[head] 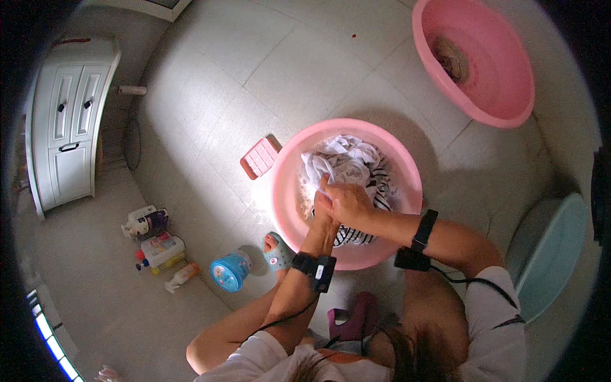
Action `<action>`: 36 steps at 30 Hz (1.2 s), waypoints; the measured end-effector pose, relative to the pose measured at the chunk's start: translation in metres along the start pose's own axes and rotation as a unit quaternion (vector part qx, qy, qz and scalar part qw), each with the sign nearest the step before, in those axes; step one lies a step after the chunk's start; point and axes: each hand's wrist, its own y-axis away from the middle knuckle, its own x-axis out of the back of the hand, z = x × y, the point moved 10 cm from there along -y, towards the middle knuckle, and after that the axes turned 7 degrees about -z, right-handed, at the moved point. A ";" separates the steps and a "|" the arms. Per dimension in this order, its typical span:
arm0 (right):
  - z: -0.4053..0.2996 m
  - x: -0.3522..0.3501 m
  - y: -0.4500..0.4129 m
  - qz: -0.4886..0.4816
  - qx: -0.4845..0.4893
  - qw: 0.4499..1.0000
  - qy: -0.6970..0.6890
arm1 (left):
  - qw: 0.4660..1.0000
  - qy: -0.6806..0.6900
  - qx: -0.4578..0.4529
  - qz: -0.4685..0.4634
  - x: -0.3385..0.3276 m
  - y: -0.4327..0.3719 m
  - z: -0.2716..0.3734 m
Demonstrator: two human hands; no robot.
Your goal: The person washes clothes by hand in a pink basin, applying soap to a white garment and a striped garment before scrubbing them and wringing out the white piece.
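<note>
My left hand [323, 206] and my right hand [352, 202] press together over a pink plastic basin [286, 241]. Both are closed on a wet white cloth [317, 166], part of which shows at my fingers; the rest spreads behind them in the basin. My right hand overlaps the left and hides most of its fingers. Beneath and beside my hands lies a black-and-white striped fabric [354, 236]. Soapy water with foam [305, 191] surrounds the laundry along the basin's left side.
Left of the basin are a pink soap dish [260, 157] and a blue-lidded tub [229, 273]. Several bottles [162, 249] stand by the wall. A second pink basin [501, 62] holding a brownish cloth [451, 59] is far right; a pale blue basin [549, 258] leans nearer.
</note>
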 end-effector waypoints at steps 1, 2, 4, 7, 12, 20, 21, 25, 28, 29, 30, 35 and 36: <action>0.005 0.011 -0.004 0.026 0.016 0.999 -0.033 | 0.999 -0.030 -0.003 0.018 0.003 0.002 0.007; 0.019 0.026 -0.008 0.052 -0.002 0.998 -0.025 | 0.998 -0.059 -0.006 0.036 0.006 0.003 0.015; 0.060 0.045 -0.015 0.055 -0.075 0.994 -0.052 | 0.977 -0.200 0.025 0.068 0.022 0.001 0.031; 0.057 0.057 -0.009 0.086 0.046 0.995 0.016 | 0.910 -0.387 -0.122 0.087 0.035 -0.006 0.085; 0.055 0.021 -0.012 -0.006 0.054 0.977 0.204 | 0.610 -0.707 -0.330 0.137 0.034 -0.018 0.108; 0.093 -0.033 -0.019 -0.113 0.023 0.923 0.368 | 0.484 -0.837 -0.232 0.106 0.018 -0.064 0.053; 0.099 -0.042 -0.017 -0.116 0.023 0.923 0.367 | 0.477 -0.847 -0.206 0.110 0.018 -0.070 0.050; 0.119 -0.027 -0.018 -0.168 -0.033 0.941 0.291 | 0.480 -0.846 -0.219 0.081 0.009 -0.076 0.056; 0.079 0.023 -0.023 -0.134 -0.009 0.990 0.030 | 0.562 -0.797 -0.220 0.036 0.015 -0.065 0.082; 0.083 0.024 -0.022 -0.127 -0.011 0.992 0.021 | 0.623 -0.755 -0.202 0.016 0.019 -0.058 0.090; 0.062 0.031 -0.032 -0.067 0.039 0.996 0.031 | 0.606 -0.738 -0.296 0.015 0.036 -0.046 0.119; 0.081 0.029 -0.025 -0.035 0.013 0.979 0.202 | 0.801 -0.565 -0.187 -0.073 -0.033 0.038 0.155; 0.073 0.036 -0.024 -0.023 0.013 0.981 0.193 | 0.810 -0.553 -0.179 -0.072 -0.042 0.056 0.165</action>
